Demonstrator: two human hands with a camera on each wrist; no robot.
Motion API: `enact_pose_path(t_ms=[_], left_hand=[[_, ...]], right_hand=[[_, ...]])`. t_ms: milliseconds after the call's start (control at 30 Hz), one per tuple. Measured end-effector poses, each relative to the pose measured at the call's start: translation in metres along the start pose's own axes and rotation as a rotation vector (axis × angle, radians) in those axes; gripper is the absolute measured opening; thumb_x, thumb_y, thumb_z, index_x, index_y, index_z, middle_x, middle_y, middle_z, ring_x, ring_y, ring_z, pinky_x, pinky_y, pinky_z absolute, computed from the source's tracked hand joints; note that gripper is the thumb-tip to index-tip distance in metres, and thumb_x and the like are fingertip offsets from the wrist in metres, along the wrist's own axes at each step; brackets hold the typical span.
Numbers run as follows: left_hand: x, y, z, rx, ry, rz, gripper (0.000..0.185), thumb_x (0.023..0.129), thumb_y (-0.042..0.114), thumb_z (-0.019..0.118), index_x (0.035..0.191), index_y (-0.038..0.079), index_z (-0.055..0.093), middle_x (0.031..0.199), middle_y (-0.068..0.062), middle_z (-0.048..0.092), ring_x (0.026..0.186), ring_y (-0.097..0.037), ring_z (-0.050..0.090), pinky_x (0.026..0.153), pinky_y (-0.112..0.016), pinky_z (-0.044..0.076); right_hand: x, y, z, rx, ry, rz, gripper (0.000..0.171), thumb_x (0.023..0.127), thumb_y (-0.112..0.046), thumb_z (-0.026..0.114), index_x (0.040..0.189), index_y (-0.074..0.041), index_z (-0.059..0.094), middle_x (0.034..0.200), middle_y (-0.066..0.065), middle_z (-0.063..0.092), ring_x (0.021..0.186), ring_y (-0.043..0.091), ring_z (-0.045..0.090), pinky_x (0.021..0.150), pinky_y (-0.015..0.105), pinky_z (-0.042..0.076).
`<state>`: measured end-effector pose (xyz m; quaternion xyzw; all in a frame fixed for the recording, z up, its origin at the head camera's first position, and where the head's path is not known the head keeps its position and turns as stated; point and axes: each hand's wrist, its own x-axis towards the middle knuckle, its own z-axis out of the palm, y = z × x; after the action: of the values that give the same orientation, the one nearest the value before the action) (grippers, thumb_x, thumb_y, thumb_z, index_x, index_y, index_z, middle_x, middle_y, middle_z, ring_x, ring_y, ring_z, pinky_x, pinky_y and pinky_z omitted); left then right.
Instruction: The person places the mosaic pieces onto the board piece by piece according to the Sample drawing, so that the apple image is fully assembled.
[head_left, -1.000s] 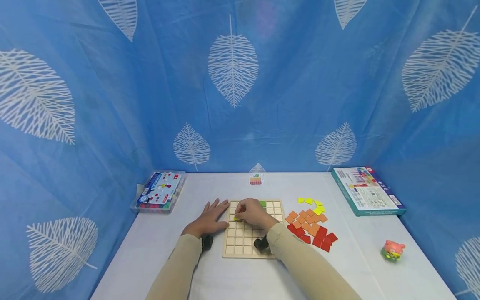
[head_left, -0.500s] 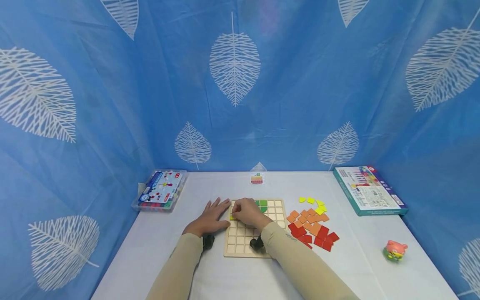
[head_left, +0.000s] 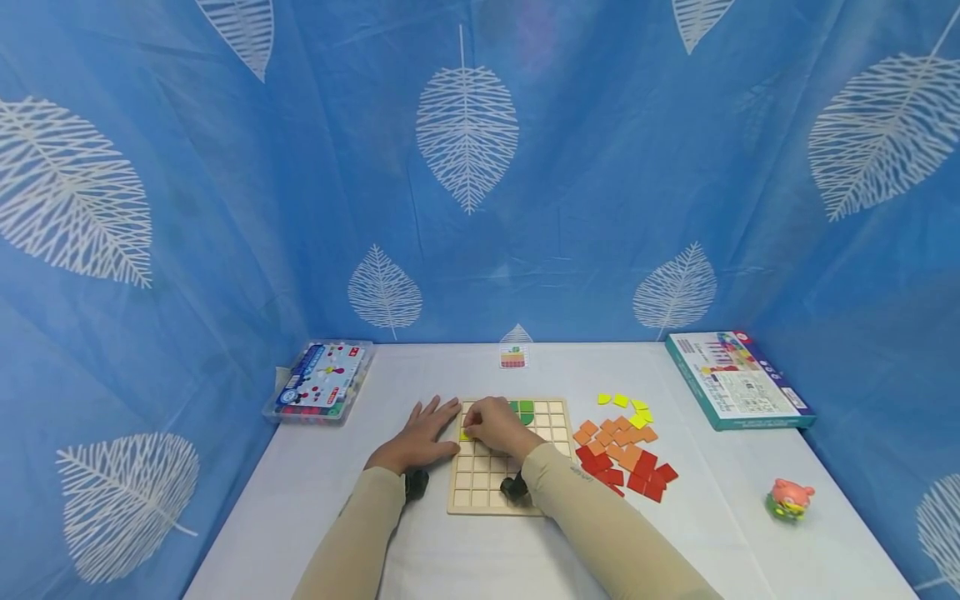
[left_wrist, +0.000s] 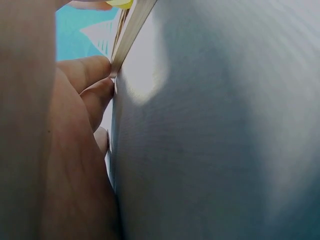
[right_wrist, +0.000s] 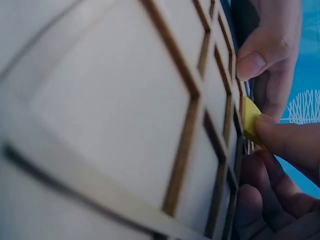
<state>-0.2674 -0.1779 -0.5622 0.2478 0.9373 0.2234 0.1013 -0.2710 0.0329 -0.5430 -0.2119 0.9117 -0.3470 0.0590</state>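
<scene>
Placing looks underway: right hand [head_left: 498, 427] pinches a yellow tile [right_wrist: 248, 121] at the left edge of the grid board [head_left: 551, 425] while left hand [head_left: 422, 435], fingers flat, steadies it from the table [head_left: 315, 500], so pressing the tile squarely into its cell seems next.

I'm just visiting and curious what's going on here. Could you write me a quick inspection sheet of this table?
Surface: white table.
Job's things: wooden grid board with green pieces in its far row; a yellow piece at the board's left edge.
Clutter: loose yellow, orange and red tiles right of the board, plastic case, teal box, pink toy, small card.
Hands: left hand flat beside the board; right hand pinches the yellow piece.
Cables: nothing seen.
Surroundings: blue leaf-print curtain.
</scene>
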Motion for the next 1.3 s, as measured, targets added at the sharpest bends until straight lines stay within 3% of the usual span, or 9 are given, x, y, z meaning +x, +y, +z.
enact_pose_path(t_ms=[300,633,900,1300], left_hand=[[0.000,-0.002,0.001,-0.004,-0.003,0.008,0.081,0.095,0.042,0.061,0.166,0.013,0.035,0.171,-0.001,0.029,0.159,-0.032,0.010,0.126,-0.054,-0.002],[0.001,-0.006,0.005,0.005,-0.008,0.017,0.081,0.096,0.044,0.060,0.167,0.014,0.034,0.171,-0.002,0.028,0.159,-0.033,0.010,0.126,-0.054,0.000],[0.002,-0.007,0.005,0.011,0.003,0.003,0.080,0.097,0.045,0.061,0.166,0.014,0.034,0.171,-0.002,0.029,0.159,-0.033,0.011,0.126,-0.054,0.000],[0.003,-0.005,0.005,0.010,0.009,-0.017,0.081,0.095,0.043,0.063,0.166,0.015,0.035,0.171,0.000,0.030,0.159,-0.031,0.010,0.126,-0.052,0.000]], right_hand=[[0.002,0.003,0.006,-0.072,0.015,0.017,0.005,0.096,-0.011,0.078,0.094,-0.012,0.083,0.093,-0.004,0.074,0.099,0.019,0.069,0.093,0.040,0.056],[-0.007,0.007,0.003,-0.012,0.016,0.014,0.019,0.100,-0.008,0.073,0.118,-0.003,0.077,0.102,0.002,0.071,0.095,0.016,0.066,0.085,0.037,0.057],[-0.016,0.019,-0.025,0.041,0.099,-0.038,0.019,0.101,-0.002,0.068,0.118,-0.001,0.076,0.101,0.003,0.071,0.095,0.022,0.068,0.085,0.042,0.058],[-0.036,0.065,-0.077,0.089,0.191,0.075,0.020,0.102,-0.004,0.068,0.120,0.000,0.075,0.101,0.003,0.070,0.090,0.020,0.067,0.077,0.041,0.058]])
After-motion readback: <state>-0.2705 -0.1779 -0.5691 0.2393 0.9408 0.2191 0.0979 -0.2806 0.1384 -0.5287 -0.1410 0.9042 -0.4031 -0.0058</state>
